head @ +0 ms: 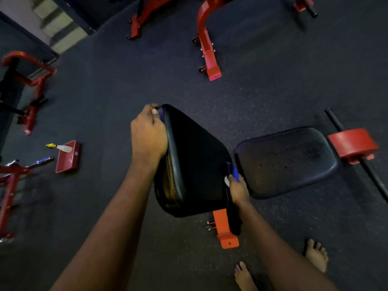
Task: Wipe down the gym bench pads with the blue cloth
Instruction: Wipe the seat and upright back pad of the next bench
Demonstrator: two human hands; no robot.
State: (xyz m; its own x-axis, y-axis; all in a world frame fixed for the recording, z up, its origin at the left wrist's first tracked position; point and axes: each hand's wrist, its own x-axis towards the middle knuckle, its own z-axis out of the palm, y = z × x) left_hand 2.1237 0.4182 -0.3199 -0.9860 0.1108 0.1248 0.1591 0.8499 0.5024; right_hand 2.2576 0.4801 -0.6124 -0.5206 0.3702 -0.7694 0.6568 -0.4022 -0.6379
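Blue cloth (233,170) shows as a small bright fold pinched in the right hand (238,191), against the lower right edge of the back pad (195,160). Nearest of all, two bare feet (315,255) stand on the dark speckled rubber floor (294,217), beside the bench's flat orange steel foot (225,229). The right arm reaches straight forward, fingers curled on the cloth. The back pad is smooth, glossy black vinyl, tapered with rounded corners and tilted up. The left arm stretches further, and the left hand (148,133) clamps the pad's upper left edge, thumb pressed over a thin violet-blue sliver there. Just right of the back pad lies the rounded black seat pad (287,160), matte and flat. Beyond it, a red weight plate (353,144) sits on a black bar (336,120). Well to the left rests a red tray (67,157); a red bench frame (206,45) stands farther off.
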